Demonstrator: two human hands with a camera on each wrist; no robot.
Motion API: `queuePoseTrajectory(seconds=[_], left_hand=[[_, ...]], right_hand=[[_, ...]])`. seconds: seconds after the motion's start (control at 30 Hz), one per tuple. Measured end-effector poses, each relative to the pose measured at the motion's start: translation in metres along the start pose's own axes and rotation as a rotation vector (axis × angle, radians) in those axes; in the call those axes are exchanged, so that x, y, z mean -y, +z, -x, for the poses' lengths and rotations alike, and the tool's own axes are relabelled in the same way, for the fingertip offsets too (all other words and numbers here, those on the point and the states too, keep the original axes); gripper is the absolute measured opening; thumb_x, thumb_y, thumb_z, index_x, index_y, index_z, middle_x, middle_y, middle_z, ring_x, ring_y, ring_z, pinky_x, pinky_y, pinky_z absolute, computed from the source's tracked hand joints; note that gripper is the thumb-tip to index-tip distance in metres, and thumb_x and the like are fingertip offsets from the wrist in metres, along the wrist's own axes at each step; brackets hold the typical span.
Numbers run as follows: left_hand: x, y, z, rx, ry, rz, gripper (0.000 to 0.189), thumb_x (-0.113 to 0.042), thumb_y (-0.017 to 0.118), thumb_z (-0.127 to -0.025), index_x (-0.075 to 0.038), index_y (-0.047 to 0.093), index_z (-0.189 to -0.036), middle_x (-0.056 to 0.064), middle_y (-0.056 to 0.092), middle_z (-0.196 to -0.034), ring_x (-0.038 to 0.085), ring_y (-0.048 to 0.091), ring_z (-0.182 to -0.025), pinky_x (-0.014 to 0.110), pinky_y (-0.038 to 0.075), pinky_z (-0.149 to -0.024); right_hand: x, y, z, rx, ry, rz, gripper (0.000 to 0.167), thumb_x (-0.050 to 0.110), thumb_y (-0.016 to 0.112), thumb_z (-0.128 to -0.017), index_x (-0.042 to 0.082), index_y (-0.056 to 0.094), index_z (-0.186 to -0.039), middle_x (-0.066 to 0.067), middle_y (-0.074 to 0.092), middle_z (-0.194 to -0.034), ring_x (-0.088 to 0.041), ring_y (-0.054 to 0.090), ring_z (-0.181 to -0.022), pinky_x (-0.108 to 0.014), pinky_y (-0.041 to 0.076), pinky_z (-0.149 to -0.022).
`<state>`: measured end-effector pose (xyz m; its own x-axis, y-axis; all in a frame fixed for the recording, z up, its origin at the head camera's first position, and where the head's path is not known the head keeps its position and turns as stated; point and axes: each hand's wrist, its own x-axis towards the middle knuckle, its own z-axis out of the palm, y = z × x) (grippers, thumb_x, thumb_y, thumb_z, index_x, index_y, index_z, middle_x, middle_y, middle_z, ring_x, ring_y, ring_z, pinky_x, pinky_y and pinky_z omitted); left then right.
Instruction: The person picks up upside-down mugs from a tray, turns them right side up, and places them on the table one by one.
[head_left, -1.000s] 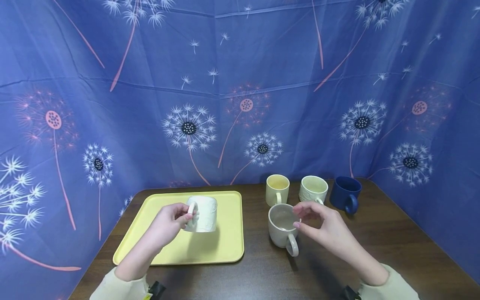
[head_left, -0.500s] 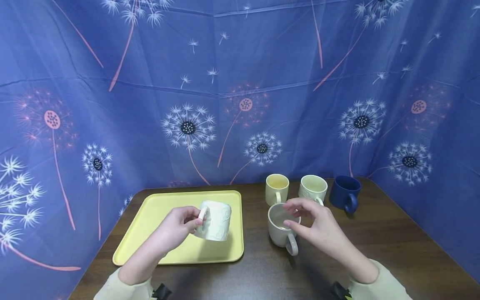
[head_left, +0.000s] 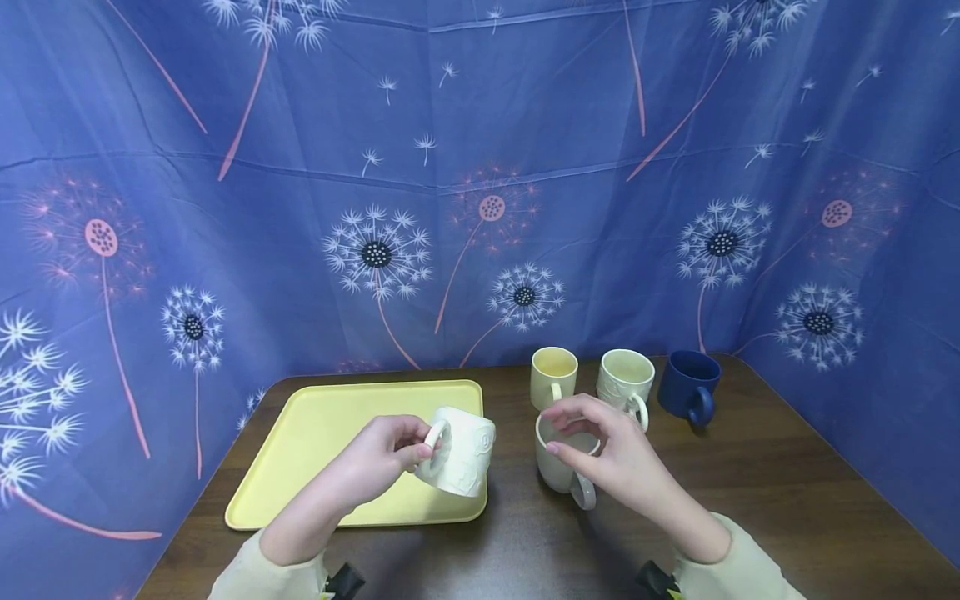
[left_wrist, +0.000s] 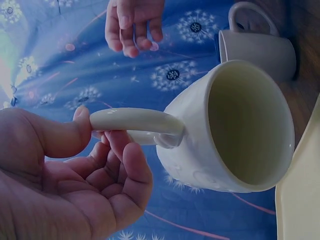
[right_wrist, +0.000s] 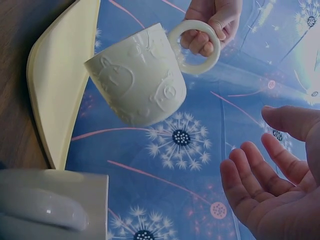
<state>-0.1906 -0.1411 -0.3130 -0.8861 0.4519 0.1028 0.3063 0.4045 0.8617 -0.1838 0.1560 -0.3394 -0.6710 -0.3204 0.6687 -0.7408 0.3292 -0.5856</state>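
A white mug (head_left: 459,454) with raised figures hangs mouth down and tilted above the right part of the yellow tray (head_left: 315,450). My left hand (head_left: 382,454) pinches its handle (left_wrist: 145,122) between thumb and fingers. In the right wrist view the figures on the mug (right_wrist: 140,80) show clearly. My right hand (head_left: 611,446) is over a grey mug (head_left: 555,467) that stands upright on the table, hiding part of its rim. Its fingers are relaxed and apart from the thumb, with nothing between them; the right wrist view shows the hand (right_wrist: 280,180) clear of both mugs.
Behind the grey mug stand a yellow mug (head_left: 553,383), a pale green mug (head_left: 622,383) and a dark blue mug (head_left: 688,387) in a row. A blue dandelion-print cloth (head_left: 480,125) surrounds the back and sides of the wooden table (head_left: 795,492).
My left hand has carried the white mug rightward and nearer, and the mug has tilted. My right hand has moved left across the grey mug, which stays in place.
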Motion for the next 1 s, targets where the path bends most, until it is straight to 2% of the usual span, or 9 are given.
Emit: queuePoseTrajectory(seconds=[0.13,0.3,0.6,0.83,1.0], left_hand=[[-0.003,0.005,-0.003,0.031,0.015,-0.011,0.007,0.004,0.057,-0.087,0.006,0.063,-0.091,0.008,0.063,-0.08,0.015,0.056,-0.072,0.03,0.05,-0.066],[-0.007,0.011,-0.006,0.071,0.034,-0.04,0.006,0.003,0.058,-0.086,0.004,0.063,-0.087,0.004,0.06,-0.074,0.015,0.054,-0.07,0.025,0.047,-0.064],[-0.012,0.021,-0.011,0.149,0.069,-0.042,0.007,0.0,0.059,-0.088,0.005,0.064,-0.089,0.004,0.061,-0.075,0.014,0.054,-0.071,0.022,0.047,-0.064],[-0.015,0.03,-0.013,0.189,0.107,-0.071,0.006,-0.001,0.06,-0.088,0.003,0.063,-0.084,0.001,0.059,-0.074,0.008,0.052,-0.068,0.021,0.045,-0.063],[-0.019,0.035,-0.014,0.22,0.117,-0.062,0.005,-0.001,0.061,-0.087,0.002,0.064,-0.084,0.001,0.059,-0.073,0.006,0.05,-0.068,0.02,0.044,-0.062]], right_hand=[[0.001,0.004,-0.001,0.006,0.003,-0.022,0.032,-0.002,0.075,-0.076,0.007,0.063,-0.105,-0.003,0.066,-0.101,-0.008,0.063,-0.089,-0.028,0.054,-0.076],[0.003,0.008,-0.002,0.015,0.013,-0.027,0.033,0.002,0.076,-0.076,0.012,0.064,-0.106,-0.001,0.065,-0.102,-0.012,0.063,-0.088,-0.028,0.054,-0.075],[0.003,0.019,-0.003,0.053,0.022,-0.095,0.031,0.003,0.075,-0.077,0.011,0.064,-0.105,-0.003,0.065,-0.103,-0.015,0.063,-0.089,-0.032,0.055,-0.075],[0.0,0.025,-0.004,0.043,-0.046,-0.02,0.032,0.002,0.076,-0.076,0.008,0.064,-0.104,-0.006,0.065,-0.102,-0.018,0.063,-0.087,-0.03,0.055,-0.073],[-0.005,0.028,-0.005,0.051,-0.123,0.035,0.033,-0.002,0.078,-0.071,0.007,0.065,-0.1,-0.006,0.066,-0.094,-0.018,0.064,-0.08,-0.028,0.055,-0.069]])
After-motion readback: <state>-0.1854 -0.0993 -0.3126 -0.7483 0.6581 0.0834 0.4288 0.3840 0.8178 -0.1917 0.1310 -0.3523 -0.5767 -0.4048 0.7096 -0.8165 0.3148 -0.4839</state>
